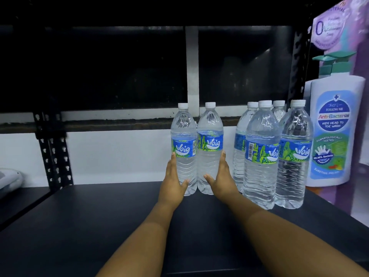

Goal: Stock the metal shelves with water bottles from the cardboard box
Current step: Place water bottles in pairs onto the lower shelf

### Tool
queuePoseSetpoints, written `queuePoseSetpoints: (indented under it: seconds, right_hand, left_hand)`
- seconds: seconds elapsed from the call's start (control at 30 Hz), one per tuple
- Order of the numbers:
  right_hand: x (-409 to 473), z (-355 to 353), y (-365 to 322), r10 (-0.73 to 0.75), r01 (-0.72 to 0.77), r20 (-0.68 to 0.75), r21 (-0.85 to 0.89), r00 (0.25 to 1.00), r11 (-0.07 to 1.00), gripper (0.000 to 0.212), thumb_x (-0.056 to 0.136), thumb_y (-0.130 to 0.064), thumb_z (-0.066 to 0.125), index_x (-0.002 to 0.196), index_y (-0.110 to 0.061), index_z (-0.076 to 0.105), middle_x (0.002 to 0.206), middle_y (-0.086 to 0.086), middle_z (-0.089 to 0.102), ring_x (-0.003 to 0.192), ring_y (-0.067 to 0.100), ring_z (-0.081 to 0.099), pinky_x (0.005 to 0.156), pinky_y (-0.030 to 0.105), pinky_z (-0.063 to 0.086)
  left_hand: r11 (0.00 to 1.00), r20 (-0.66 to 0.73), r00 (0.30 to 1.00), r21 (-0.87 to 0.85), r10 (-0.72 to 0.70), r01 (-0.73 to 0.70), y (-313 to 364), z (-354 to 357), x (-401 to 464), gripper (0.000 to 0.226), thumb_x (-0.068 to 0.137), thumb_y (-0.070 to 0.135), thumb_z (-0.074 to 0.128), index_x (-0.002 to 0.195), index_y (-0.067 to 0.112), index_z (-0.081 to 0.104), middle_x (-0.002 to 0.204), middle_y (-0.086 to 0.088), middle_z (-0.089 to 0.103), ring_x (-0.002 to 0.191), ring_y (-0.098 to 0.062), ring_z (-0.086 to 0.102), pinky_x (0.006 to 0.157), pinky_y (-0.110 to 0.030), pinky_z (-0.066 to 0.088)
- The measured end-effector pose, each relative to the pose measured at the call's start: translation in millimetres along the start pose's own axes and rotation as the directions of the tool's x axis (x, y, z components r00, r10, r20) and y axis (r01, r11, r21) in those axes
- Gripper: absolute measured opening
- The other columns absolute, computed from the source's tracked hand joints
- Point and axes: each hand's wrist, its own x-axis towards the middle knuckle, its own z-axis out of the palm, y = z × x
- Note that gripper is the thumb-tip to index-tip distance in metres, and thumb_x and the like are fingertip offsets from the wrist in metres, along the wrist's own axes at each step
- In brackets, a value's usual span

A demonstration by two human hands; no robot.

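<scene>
Two clear water bottles with white caps and blue-green labels stand upright, side by side, on the dark shelf board. My left hand lies flat against the outer side of the left bottle, fingers straight, thumb on its front. The right bottle has my right hand against its outer side in the same way. Several more identical bottles stand grouped to the right. The cardboard box is out of view.
A large white pump bottle of body wash in a purple display pack stands at the far right. A black perforated shelf upright rises at the left, another at the back right. A white wall runs behind.
</scene>
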Motion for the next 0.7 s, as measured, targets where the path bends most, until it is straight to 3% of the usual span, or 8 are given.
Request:
queuePoseSetpoints:
  seconds: [0.17, 0.37, 0.5, 0.6, 0.7]
  right_hand:
    - [-4.6, -10.4, 1.2, 0.012, -0.008, 0.083, -0.039, 0.996, 0.999, 0.097, 0.094, -0.03, 0.059, 0.15, -0.024, -0.02, 0.162, 0.002, -0.001, 0.147, 0.022, 0.016, 0.115, 0.04, 0.022]
    - [-17.4, -19.5, 0.2, -0.018, 0.042, 0.135, -0.176, 0.991, 0.984, 0.086, 0.096, -0.036, 0.053, 0.153, -0.014, -0.008, 0.162, 0.005, 0.002, 0.148, 0.019, 0.009, 0.118, 0.037, 0.018]
    - [-30.8, -28.1, -0.6, -0.027, 0.092, 0.2, -0.325, 0.979, 0.941, 0.074, 0.097, -0.04, 0.048, 0.154, -0.013, 0.007, 0.161, 0.007, 0.01, 0.147, 0.021, 0.013, 0.119, 0.038, 0.018]
    - [-42.2, -33.4, -3.1, -0.005, 0.145, 0.276, -0.488, 0.961, 0.86, 0.062, 0.099, -0.044, 0.041, 0.15, -0.014, 0.024, 0.156, 0.008, 0.025, 0.144, 0.024, 0.021, 0.118, 0.039, 0.018]
    - [-49.5, -37.4, -7.4, 0.061, 0.161, 0.339, -0.589, 0.939, 0.792, 0.058, 0.099, -0.049, 0.034, 0.146, -0.014, 0.034, 0.152, 0.01, 0.032, 0.144, 0.025, 0.02, 0.118, 0.042, 0.014]
  left_hand:
    - [0.999, 0.048, 0.998, 0.02, -0.036, 0.035, 4.4, -1.8, -4.3, 0.098, 0.087, 0.015, 0.068, 0.154, 0.025, -0.002, 0.162, -0.002, 0.015, 0.147, -0.02, 0.022, 0.11, -0.035, 0.034]
    - [0.996, 0.083, 0.996, 0.082, -0.041, 0.034, 12.0, -4.6, -13.7, 0.091, 0.088, 0.03, 0.067, 0.155, 0.015, 0.007, 0.162, -0.004, 0.016, 0.149, -0.018, 0.015, 0.119, -0.038, 0.023]
    - [0.957, 0.141, 0.989, 0.291, -0.045, 0.001, 22.2, -15.9, -20.6, 0.079, 0.093, 0.039, 0.058, 0.154, 0.014, 0.015, 0.161, -0.007, 0.016, 0.148, -0.021, 0.015, 0.117, -0.04, 0.024]
    - [0.851, 0.278, 0.955, 0.521, -0.1, -0.063, 33.4, -26.6, -28.5, 0.066, 0.097, 0.049, 0.045, 0.151, 0.016, 0.027, 0.161, -0.007, 0.018, 0.149, -0.023, 0.012, 0.118, -0.041, 0.02]
    - [0.772, 0.389, 0.904, 0.624, -0.177, -0.118, 42.8, -32.3, -36.5, 0.063, 0.098, 0.054, 0.037, 0.148, 0.018, 0.034, 0.158, -0.006, 0.026, 0.148, -0.024, 0.015, 0.119, -0.045, 0.014]
